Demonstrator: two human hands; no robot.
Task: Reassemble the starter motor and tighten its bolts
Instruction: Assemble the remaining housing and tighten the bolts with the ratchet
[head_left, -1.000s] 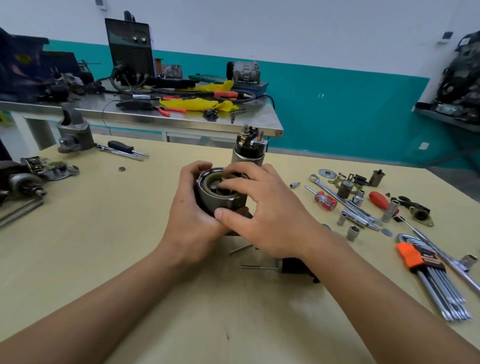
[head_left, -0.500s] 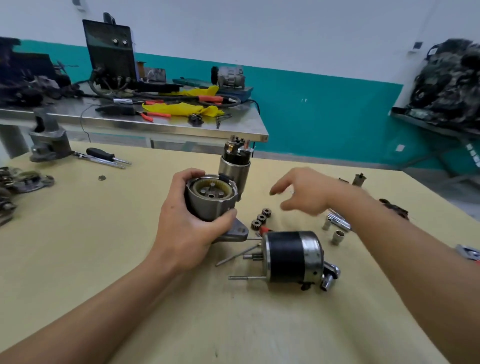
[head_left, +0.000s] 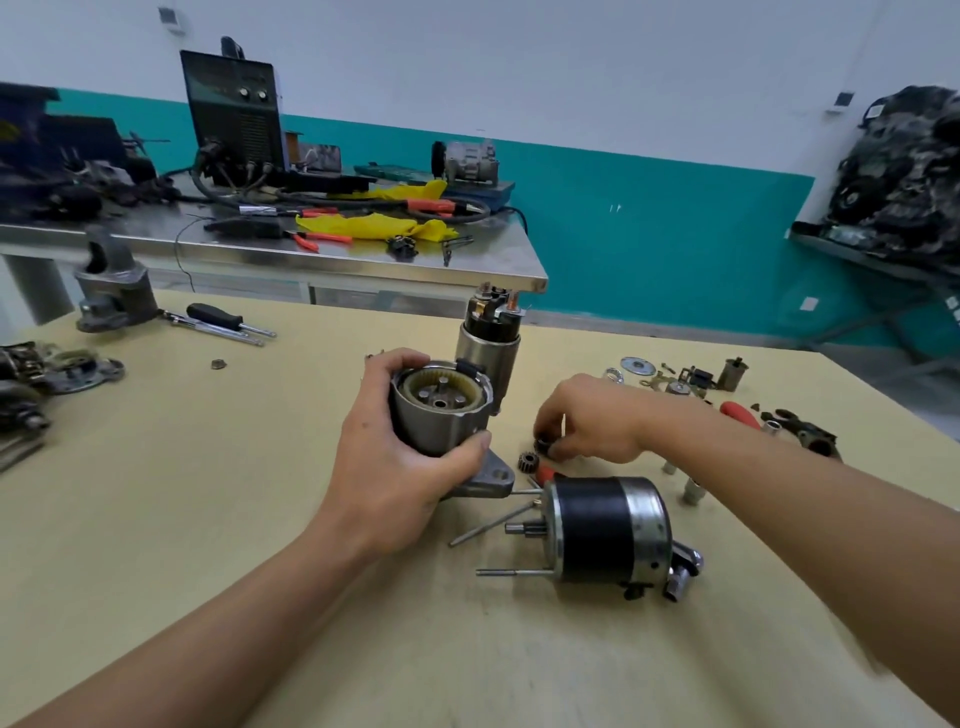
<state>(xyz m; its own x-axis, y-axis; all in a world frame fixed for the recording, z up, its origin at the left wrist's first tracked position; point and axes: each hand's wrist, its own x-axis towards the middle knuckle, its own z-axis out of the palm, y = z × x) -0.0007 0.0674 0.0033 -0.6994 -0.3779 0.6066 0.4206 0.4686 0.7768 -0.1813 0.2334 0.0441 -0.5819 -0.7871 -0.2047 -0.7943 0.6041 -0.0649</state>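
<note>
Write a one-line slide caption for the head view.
Left hand holds the silver cylindrical starter housing upright while the right hand pinches a small dark toothed gear at the pale wooden table.

The motor body (head_left: 597, 530) is black and silver, the table (head_left: 208, 519) pale yellow, the wall band (head_left: 649, 234) teal.

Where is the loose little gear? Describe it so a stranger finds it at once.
On the yellow table, find the black motor body lying between the arms. Just beyond its shaft end, beside the right hand, lies the small dark gear. It alone lies free; the second gear is pinched by that hand.
</note>
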